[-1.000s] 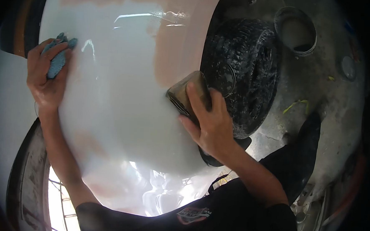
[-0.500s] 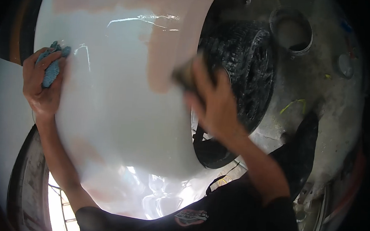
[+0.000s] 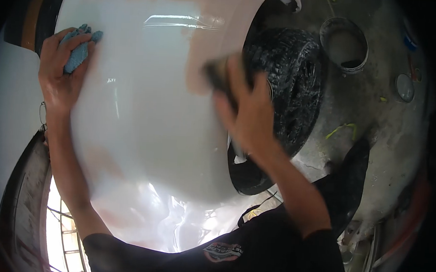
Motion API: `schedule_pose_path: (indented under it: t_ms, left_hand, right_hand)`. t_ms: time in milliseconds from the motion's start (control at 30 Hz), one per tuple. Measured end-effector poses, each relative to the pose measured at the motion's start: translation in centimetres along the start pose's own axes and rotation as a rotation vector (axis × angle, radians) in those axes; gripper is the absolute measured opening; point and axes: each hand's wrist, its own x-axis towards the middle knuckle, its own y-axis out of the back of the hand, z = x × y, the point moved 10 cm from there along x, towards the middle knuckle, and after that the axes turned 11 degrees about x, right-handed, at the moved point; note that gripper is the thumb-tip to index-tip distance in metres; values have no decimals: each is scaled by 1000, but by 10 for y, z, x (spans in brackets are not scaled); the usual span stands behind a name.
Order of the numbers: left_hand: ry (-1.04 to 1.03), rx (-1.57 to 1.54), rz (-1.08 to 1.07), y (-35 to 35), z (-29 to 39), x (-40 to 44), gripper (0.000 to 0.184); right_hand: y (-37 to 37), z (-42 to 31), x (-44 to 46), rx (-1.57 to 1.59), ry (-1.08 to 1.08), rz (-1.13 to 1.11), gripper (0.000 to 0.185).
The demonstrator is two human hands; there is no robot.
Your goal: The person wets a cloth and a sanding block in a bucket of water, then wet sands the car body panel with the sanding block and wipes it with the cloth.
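Glare streaks the panel (image 3: 155,108), the right hand (image 3: 253,115) blurs, corners darken.

Left grip (image 3: 58,78) holds cloth (image 3: 77,59) — right grip (image 3: 251,110), block (image 3: 215,73).

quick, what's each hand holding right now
Left hand: grip closed on a blue cloth.
Right hand: grip closed on a dark block, both blurred.

Between my left fingers (image 3: 76,43) and my right fingers (image 3: 236,80), the pale body panel (image 3: 150,108) gives an open passage. On my right, the tyre (image 3: 283,60) blocks the straight way to the bucket (image 3: 355,70).
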Motion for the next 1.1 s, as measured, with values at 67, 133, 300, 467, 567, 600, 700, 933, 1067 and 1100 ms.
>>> schedule_pose_path:
  t_ms: [67,133,300,467,567,600,700,933,1067,1100]
  left_hand:
    - [-1,-11,-1,-1,0,-3,27]
    - [0,-38,14,0,-3,-3,28]
    - [-31,-47,8,0,-3,-4,27]
    - [-33,-8,8,1,0,-5,26]
    - [-20,-1,16,1,-1,-2,26]
    - [-27,-3,27,1,0,-3,26]
    - [-41,-19,23,-1,-2,-5,26]
    - [-16,-9,18,0,-3,-3,27]
    - [-11,-15,10,-1,-4,-4,27]
    - [-15,-23,14,-1,-3,-3,26]
  right_hand:
    - [14,29,61,17,-117,94,71]
    - [14,26,58,5,-134,66,69]
    - [-7,-13,-39,5,102,-19,69]
    - [8,12,43,12,-110,19,70]
    - [10,10,31,6,-64,32,71]
    - [3,-1,-8,-22,9,15,71]
    - [-7,-8,-28,-73,94,-34,73]
    - [19,37,76,2,-137,74,69]
    - [-10,-9,-40,6,73,2,70]
    - [-13,-13,-52,67,117,0,70]
